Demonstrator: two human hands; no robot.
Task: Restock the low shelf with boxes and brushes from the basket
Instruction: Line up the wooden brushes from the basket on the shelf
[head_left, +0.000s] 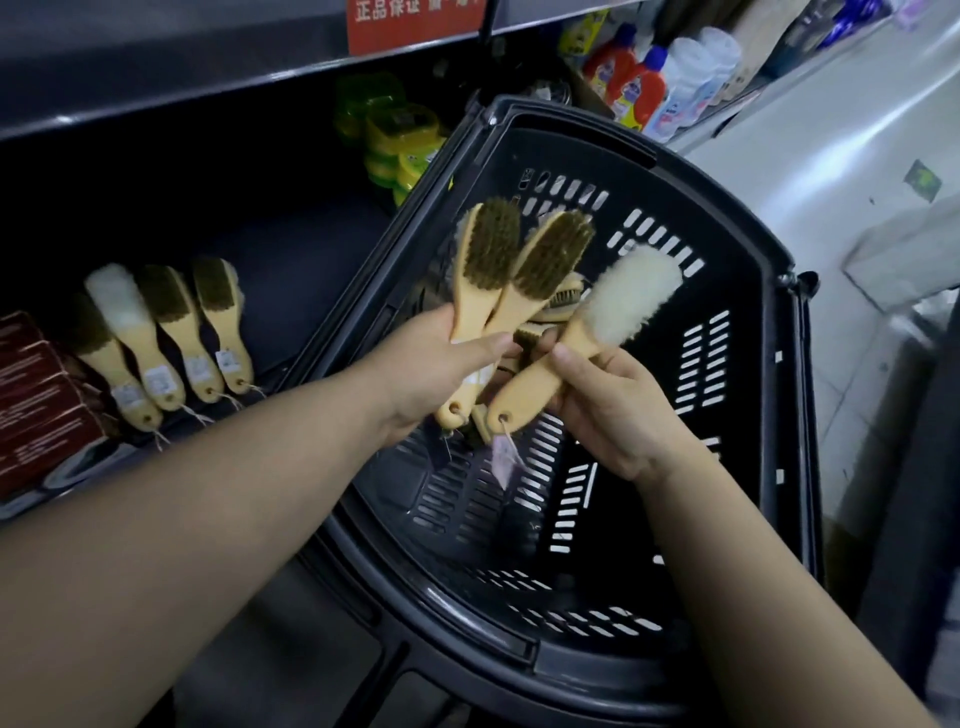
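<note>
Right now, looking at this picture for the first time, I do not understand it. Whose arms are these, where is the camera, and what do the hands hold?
There is no machine here. A person wears one camera on the head. It looks forward and down, so the two bare arms are the person's own. The left hand grips two brown-bristle brushes by their wooden handles. The right hand grips a white fluffy brush. Both hands are above a dark plastic basket. At the left is the low shelf. On it a row of brushes lies side by side, with red boxes next to them.
</note>
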